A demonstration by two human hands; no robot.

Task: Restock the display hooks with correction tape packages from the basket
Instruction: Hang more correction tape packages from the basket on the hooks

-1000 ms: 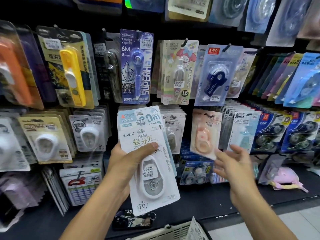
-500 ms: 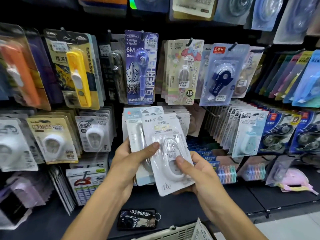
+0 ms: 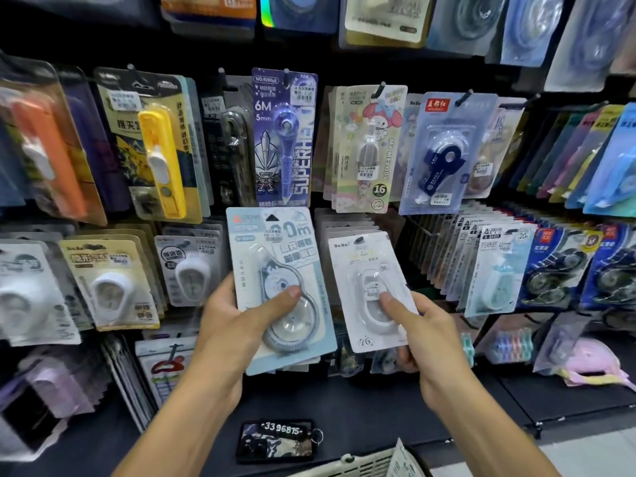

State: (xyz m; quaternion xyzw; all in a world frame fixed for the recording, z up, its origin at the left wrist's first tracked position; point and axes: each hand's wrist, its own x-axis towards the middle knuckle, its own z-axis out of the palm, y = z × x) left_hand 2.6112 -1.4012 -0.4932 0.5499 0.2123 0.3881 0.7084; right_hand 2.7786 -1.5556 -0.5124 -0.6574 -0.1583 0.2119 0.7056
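My left hand grips a pale blue correction tape package marked "20m", thumb across its clear blister. To its right, my right hand pinches a white BoBo correction tape package by its lower part, thumb on the blister. The white package's top hole sits in front of a row of matching packages hanging on a hook. The two held packages are apart, side by side. The rim of the white basket shows at the bottom edge.
Black display wall full of hooks with hanging stationery packs: a purple "6M" pack, a My Melody pack, a dark blue tape pack. A black keychain tag lies on the dark shelf below. Light floor at bottom right.
My right hand took the white package off the stack in my left hand and carried it right, up toward the hook row. The blue package stays in my left hand, now uncovered.
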